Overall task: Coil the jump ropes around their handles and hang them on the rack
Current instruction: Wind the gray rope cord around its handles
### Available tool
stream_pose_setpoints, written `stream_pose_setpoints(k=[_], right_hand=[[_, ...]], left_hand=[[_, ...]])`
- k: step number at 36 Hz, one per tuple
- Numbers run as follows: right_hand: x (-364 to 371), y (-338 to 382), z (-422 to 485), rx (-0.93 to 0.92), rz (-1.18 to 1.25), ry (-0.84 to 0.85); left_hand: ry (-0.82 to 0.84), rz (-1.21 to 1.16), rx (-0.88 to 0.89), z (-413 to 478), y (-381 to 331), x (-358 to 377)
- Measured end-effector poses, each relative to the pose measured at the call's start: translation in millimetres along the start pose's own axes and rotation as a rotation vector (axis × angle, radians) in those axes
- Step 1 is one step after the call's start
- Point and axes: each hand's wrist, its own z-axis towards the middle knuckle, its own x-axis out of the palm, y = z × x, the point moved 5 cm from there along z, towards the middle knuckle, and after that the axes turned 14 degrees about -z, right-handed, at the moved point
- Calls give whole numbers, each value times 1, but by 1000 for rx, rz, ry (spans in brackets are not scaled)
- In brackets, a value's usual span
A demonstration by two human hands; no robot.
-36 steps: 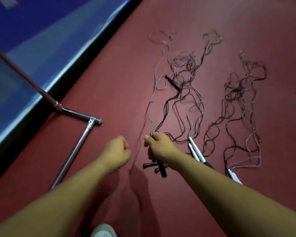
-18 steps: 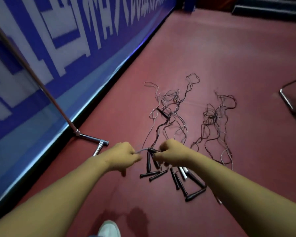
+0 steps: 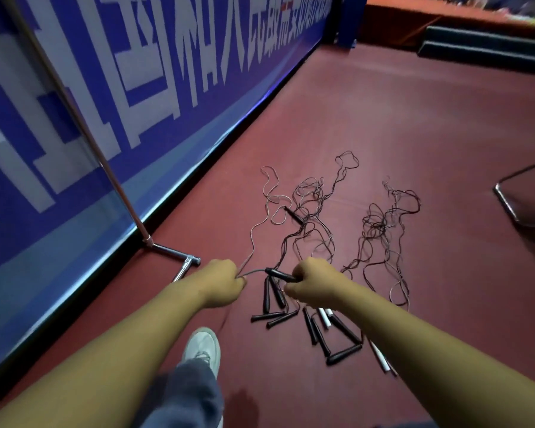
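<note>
My right hand [image 3: 314,284] grips a black jump rope handle [image 3: 280,274] that points left. My left hand [image 3: 223,281] pinches the thin cord [image 3: 254,271] running from that handle's tip; the cord trails away over the floor. Below my hands several black handles [image 3: 271,316] and white handles [image 3: 325,318] lie on the red floor. Two tangles of loose rope lie beyond, one in the middle [image 3: 309,211] and one to the right [image 3: 383,223]. The chrome rack's pole [image 3: 105,168] rises at the left from its floor foot [image 3: 173,253].
A blue banner wall [image 3: 136,72] with white characters runs along the left. A dark metal frame [image 3: 513,208] sits on the floor at the right edge. My white shoe [image 3: 203,345] and grey trouser leg stand below my hands. A dark step [image 3: 482,47] lies far back.
My head has lifted, so the wall and far floor came into view. My hands rose from the floor with the handle, and the left hand took the cord near the handle's tip.
</note>
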Motion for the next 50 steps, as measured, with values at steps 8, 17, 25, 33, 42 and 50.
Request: stream_pose_setpoints(k=[8,17,25,33,42,50], right_hand=[[25,-30,116,83,-148,-35],[62,-120,359,131,-177,-70],[89,-167,478,219,-129,-44],[110,-203,579,320,-21,4],[142,-217,670,396,-108,53],[146,-236,709,489,-330,-31]], left_hand=[[72,89,-7,117,25,23],[90,81,-10,382,52,90],[115,-74,6,515,70,152],[384,289,14,593,117,197],[257,280,77,629,166,216],[260,260,82,628,159,212]])
